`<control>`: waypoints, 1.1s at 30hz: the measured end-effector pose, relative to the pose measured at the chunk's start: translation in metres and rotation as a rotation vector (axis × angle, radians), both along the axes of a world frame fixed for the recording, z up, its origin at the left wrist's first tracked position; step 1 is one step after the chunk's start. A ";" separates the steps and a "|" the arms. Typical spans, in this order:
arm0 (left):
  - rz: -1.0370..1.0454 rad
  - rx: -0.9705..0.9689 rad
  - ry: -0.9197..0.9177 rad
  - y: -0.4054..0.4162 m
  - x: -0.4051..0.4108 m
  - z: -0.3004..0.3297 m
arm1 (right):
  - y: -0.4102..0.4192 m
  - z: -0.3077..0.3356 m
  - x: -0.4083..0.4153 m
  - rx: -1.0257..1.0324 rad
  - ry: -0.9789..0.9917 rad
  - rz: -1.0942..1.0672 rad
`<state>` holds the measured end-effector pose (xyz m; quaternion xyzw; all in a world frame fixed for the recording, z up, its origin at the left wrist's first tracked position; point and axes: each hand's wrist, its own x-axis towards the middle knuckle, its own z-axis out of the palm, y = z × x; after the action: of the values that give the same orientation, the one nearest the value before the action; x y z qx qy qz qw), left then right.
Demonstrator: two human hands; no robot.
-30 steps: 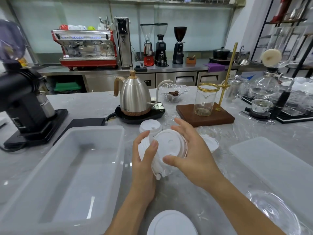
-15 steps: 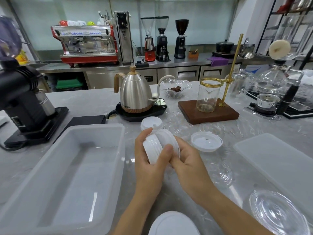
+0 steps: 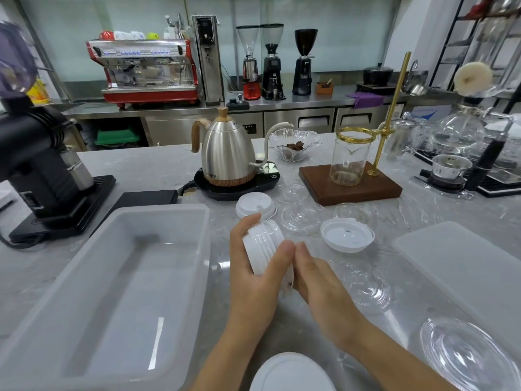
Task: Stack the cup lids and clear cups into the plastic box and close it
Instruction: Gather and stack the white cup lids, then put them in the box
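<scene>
A white lid (image 3: 291, 372) lies at the counter's near edge. Above it, the left hand (image 3: 253, 280) grips a stack of lids (image 3: 263, 249), thumb and fingers round it; the right hand (image 3: 315, 280), fingers straight, presses its end. The open box (image 3: 197, 221) sits just left, its cover (image 3: 465, 266) right. The kettle (image 3: 225, 153) reads "Brewista".

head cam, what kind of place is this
Most likely a café or coffee bar work counter: a red espresso machine and a row of coffee grinders stand on the back counter, with a gooseneck kettle nearer.
</scene>
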<state>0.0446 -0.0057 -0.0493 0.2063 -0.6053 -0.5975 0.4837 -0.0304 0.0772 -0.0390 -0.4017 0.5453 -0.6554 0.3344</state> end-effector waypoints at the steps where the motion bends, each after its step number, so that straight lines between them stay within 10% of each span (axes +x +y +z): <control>1: -0.007 0.007 0.004 0.000 0.001 0.000 | 0.001 0.000 0.001 0.000 0.063 -0.017; 8: -0.058 0.050 0.042 -0.003 0.003 -0.001 | 0.000 -0.001 0.005 0.023 0.244 0.023; 21: -0.002 -0.090 0.000 -0.003 0.006 0.000 | -0.003 0.020 0.005 0.029 -0.367 0.310; 24: -0.001 -0.052 0.007 -0.005 0.007 0.000 | 0.002 0.024 0.000 -0.028 -0.223 0.298; 28: 0.023 -0.016 0.007 -0.009 0.008 -0.001 | 0.007 0.017 -0.031 0.027 0.649 -0.390; 33: -0.007 0.057 0.036 -0.011 0.006 -0.003 | 0.011 0.003 -0.066 0.602 1.069 -0.656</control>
<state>0.0510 -0.0165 -0.0521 0.2071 -0.5801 -0.6198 0.4863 -0.0967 0.0887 -0.0362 -0.3735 0.8864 -0.2552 -0.0985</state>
